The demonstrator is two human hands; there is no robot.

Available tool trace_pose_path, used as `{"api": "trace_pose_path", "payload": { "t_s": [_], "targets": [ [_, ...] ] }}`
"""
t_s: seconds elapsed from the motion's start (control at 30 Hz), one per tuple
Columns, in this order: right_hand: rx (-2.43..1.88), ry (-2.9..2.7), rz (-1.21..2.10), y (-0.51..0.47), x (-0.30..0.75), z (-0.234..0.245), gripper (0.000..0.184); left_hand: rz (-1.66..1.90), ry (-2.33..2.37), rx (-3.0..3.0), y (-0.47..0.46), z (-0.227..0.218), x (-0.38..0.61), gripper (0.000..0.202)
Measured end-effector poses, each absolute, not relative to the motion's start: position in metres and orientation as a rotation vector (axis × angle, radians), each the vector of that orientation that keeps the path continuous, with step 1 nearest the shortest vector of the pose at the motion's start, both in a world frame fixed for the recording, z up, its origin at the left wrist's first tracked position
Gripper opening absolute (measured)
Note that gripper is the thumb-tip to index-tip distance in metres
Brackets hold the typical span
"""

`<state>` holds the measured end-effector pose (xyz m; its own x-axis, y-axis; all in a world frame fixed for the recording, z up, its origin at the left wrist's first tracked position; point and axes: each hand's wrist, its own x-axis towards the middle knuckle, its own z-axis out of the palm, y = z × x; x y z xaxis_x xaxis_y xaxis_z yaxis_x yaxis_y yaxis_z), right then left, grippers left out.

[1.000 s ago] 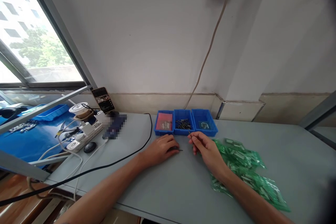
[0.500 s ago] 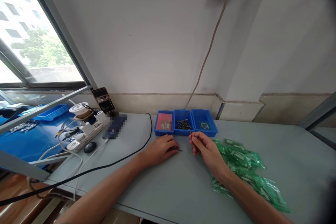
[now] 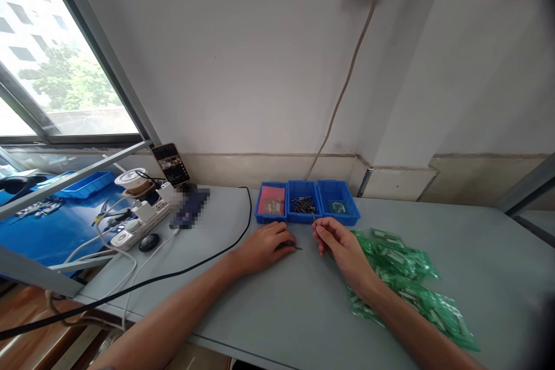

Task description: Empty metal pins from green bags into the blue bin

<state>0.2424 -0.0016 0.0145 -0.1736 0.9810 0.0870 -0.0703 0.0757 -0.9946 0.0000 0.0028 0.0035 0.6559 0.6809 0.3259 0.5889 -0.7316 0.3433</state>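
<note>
My left hand (image 3: 269,247) rests on the table, fingers curled, with a thin dark metal rod (image 3: 299,248) sticking out past the thumb and fingertips. Just in front of the bins, my right hand (image 3: 340,245) pinches a small slender metal piece (image 3: 314,218) between thumb and index finger; its exact kind is too small to tell. The middle blue bin (image 3: 319,217) holds a heap of dark, thin metal pieces (image 3: 303,206) of similar look. To its left, another blue bin (image 3: 259,217) has a pink sheet and small pale parts. The right blue bin (image 3: 353,215) contains several small silvery parts.
Green plastic bags (image 3: 403,266) of parts lie beside my right forearm. A black cable (image 3: 208,257) crosses the table at left, near a power strip (image 3: 147,222), a round black object (image 3: 148,242) and a propped phone (image 3: 171,165). The wall stands behind the bins.
</note>
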Motion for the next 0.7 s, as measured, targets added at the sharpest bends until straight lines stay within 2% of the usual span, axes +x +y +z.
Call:
{"api": "trace_pose_path", "payload": {
  "t_s": [0.7],
  "targets": [
    [-1.032, -1.385, 1.253, -0.004, 0.2415, 0.0183, 0.04, 0.646, 1.028, 2.668, 0.0044, 0.002, -0.0003, 0.023]
  ]
}}
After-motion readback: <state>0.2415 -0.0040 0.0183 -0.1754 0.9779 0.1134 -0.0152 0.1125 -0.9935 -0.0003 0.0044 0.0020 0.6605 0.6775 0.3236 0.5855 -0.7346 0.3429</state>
